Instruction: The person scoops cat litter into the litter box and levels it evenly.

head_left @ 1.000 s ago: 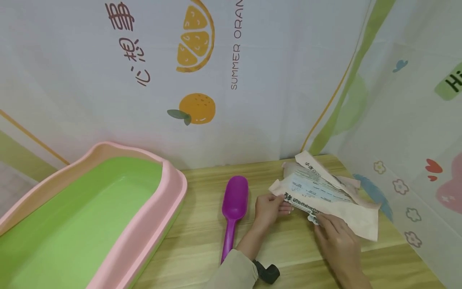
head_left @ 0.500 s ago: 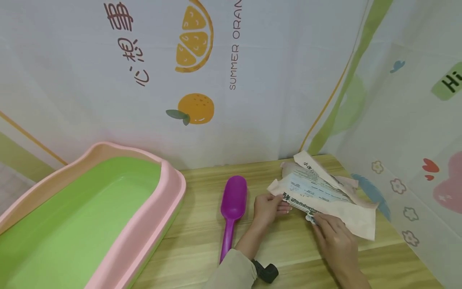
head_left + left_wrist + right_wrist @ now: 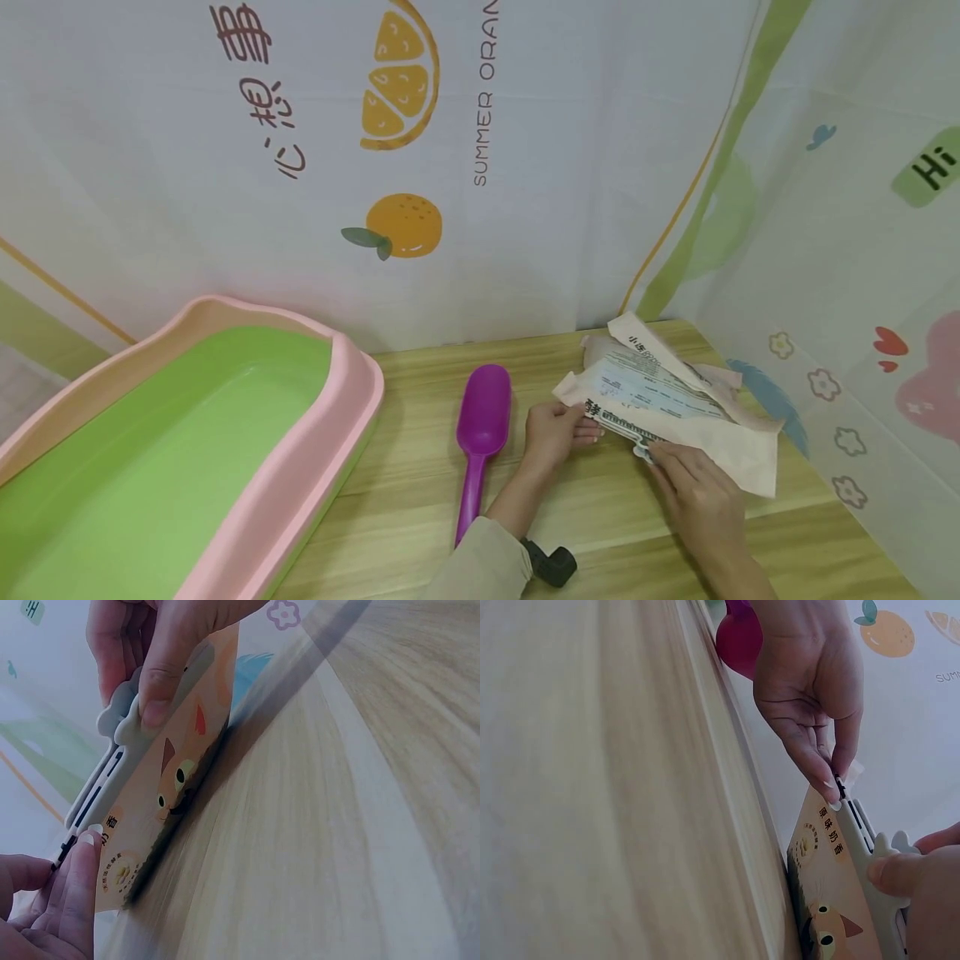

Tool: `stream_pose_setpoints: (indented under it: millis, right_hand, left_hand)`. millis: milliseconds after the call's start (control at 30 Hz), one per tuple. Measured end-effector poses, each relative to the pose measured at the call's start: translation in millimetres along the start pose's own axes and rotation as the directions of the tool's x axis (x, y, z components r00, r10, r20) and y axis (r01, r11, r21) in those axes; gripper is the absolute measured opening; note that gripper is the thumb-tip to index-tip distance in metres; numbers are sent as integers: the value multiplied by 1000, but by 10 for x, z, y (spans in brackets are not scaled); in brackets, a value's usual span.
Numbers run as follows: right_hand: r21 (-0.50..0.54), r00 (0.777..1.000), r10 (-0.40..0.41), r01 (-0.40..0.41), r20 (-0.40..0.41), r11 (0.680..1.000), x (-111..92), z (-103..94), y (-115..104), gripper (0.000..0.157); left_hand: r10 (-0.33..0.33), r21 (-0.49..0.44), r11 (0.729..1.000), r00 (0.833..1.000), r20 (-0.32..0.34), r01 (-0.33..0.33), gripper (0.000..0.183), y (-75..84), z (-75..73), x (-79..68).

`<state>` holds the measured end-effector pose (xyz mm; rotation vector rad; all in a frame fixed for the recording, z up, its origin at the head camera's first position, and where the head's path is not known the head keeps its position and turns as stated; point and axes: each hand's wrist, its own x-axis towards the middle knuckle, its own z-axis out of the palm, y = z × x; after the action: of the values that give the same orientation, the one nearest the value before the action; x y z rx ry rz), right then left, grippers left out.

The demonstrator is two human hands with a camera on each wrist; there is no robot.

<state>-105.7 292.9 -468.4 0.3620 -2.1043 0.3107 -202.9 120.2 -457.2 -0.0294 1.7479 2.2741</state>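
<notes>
A crumpled, pale peach printed bag (image 3: 652, 387) lies at the table's right, its edge folded over. In the left wrist view a cartoon cat shows on its side. Along the folded edge sits a white bag clip (image 3: 112, 735) with rounded, cloud-like tabs. My right hand (image 3: 697, 496) pinches those tabs between thumb and fingers. With thumb and fingertips, my left hand (image 3: 553, 433) pinches the bag's edge near the clip's other end (image 3: 844, 796). Whether the clip's arms are locked together I cannot tell.
Left of my hands lies a purple scoop (image 3: 483, 412), its handle toward me. A large green tray with a pink rim (image 3: 352, 375) fills the left side. Behind the wooden table (image 3: 600, 533) hangs a printed white cloth (image 3: 525, 250); another bounds the right.
The head view has drifted a little, shifting everything slightly left. Both hands keep their grips on the bag and clip with hardly any visible movement.
</notes>
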Motion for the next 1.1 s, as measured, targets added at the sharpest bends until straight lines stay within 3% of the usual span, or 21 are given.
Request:
stream_pose_setpoints:
  millis: [600,1100]
  right_hand:
    - [3,1000,-12,12,-14,1000,9,4,-3,47]
    - [10,1000,-16,16,-9,1000,3,4,8,48]
  left_hand:
    - [15,13,1000,999,-41,-15,18,35,-36,11]
    - [-6,-5,1000,1000,-29,5,17,42,-47,29]
